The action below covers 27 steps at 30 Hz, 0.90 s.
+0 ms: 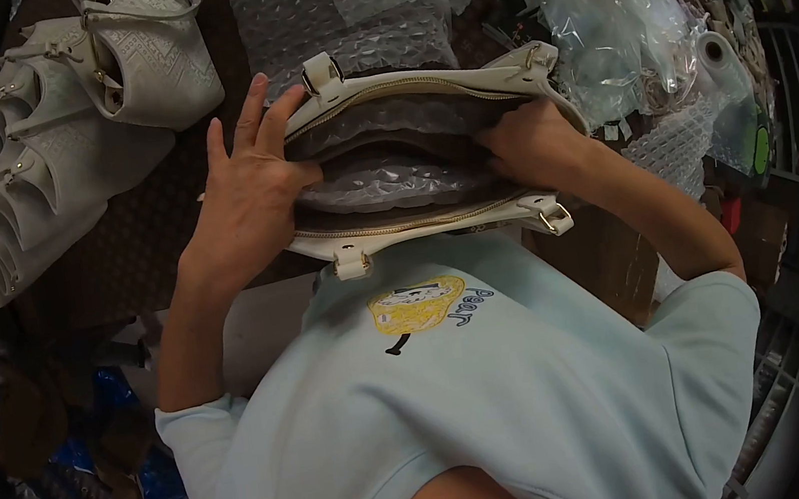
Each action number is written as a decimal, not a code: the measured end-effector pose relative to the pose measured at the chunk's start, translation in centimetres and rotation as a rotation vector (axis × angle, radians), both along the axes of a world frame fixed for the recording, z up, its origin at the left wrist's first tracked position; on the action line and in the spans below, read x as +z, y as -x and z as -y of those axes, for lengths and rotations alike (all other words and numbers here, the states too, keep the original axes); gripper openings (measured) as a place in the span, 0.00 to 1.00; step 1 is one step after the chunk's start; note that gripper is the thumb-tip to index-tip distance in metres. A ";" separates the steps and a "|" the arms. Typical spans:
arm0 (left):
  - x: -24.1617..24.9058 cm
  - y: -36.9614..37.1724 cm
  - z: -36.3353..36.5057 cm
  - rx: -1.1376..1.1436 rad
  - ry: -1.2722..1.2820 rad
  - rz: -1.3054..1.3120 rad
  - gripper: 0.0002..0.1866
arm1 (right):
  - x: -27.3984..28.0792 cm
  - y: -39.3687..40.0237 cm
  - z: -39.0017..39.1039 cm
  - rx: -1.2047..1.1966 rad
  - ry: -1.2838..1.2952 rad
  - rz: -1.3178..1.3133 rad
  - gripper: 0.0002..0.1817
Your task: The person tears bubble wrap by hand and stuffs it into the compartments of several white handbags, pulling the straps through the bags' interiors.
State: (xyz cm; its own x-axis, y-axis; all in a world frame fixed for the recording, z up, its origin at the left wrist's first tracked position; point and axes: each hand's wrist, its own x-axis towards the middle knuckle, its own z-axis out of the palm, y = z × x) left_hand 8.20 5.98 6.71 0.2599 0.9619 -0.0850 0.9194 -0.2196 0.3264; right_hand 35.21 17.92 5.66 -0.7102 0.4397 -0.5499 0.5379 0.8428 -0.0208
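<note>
A cream handbag (397,230) with gold zipper edges and metal strap rings lies wide open in front of my chest. Bubble wrap (391,182) fills part of its inside on both sides of a dark middle gap. At the bag's left end is my left hand (255,188), its thumb hooked inside the opening and its other fingers spread upward past the rim. My right hand (539,142) reaches into the right end of the opening; its fingertips are hidden inside, and what they touch cannot be made out.
Several cream handbags (158,59) stand in a row on the left. Sheets of bubble wrap (338,15) lie beyond the open bag. At the right are clear plastic bags (595,47) and a clear roll (715,56). A cardboard box (603,263) is below right.
</note>
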 end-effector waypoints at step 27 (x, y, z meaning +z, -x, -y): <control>-3.1 -1.8 -0.9 -0.008 0.010 0.883 0.21 | -4.3 8.9 5.6 0.055 0.676 -0.274 0.14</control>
State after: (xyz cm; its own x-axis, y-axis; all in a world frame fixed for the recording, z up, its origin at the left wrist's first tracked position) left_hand 10.03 6.84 3.57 0.2412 0.9601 0.1415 0.3293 -0.2181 0.9187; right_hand 26.28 12.37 1.38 -0.8724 0.0264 -0.4881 0.3960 0.6236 -0.6741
